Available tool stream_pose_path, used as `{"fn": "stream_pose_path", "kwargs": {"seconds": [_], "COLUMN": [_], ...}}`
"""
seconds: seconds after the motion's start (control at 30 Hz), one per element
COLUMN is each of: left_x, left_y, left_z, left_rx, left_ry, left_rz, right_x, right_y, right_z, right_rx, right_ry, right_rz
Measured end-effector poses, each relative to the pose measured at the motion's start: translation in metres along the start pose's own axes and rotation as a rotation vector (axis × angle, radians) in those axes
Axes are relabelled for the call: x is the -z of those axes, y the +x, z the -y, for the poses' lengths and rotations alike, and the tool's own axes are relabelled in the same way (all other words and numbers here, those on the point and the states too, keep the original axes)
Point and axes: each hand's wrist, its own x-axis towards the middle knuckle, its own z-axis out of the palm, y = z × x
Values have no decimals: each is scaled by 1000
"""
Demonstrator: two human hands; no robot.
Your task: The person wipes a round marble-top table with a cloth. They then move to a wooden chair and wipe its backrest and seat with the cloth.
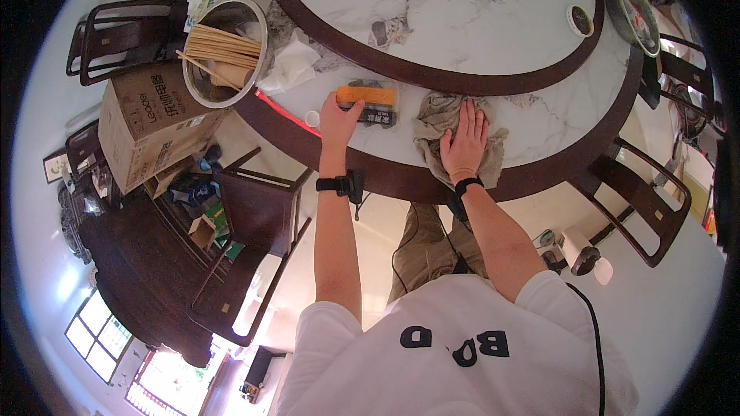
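Note:
My left hand [341, 118] grips the left end of an orange-and-black package [373, 96] in clear plastic, thumb on the near side. The package bears writing and rests on the marble-patterned tabletop [384, 144]. A small white cap-like piece [312, 119] stands left of that hand. Palm down, my right hand [467, 141] lies flat on a crumpled grey-beige cloth [430, 121]. The cloth spreads over the table's dark rim [399, 176], and its far edge reaches the raised turntable [462, 58]. Each wrist wears a black strap.
Left stands a metal-rimmed basin [261, 17] with wooden chopsticks [222, 46], beside crumpled tissue [295, 60] and a red strip [283, 111]. A small dish [580, 21] sits on the turntable. Another metal bowl [633, 14] is far right. A cardboard box [156, 121] and chairs [642, 196] surround the table.

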Motion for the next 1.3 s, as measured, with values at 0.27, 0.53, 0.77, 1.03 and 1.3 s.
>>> {"fn": "stream_pose_path", "kwargs": {"seconds": [0.27, 0.53, 0.77, 1.03, 1.3], "left_x": [5, 17, 36, 5, -27], "left_y": [-1, -9, -3, 74, 143], "left_z": [9, -6, -53, -104, -106], "left_rx": [193, 263, 222, 192, -133], "left_ry": [-512, -760, -872, -812, -443], "left_rz": [125, 197, 278, 337, 132], "right_x": [-1, -5, -3, 3, 8], "right_y": [-1, -3, -2, 2, 3], "right_z": [1, -5, -8, 0, 3], "right_rx": [-21, -27, -39, -40, -72], "right_ry": [3, -13, 2, 34, 70], "right_rz": [27, 24, 23, 27, 118]}}
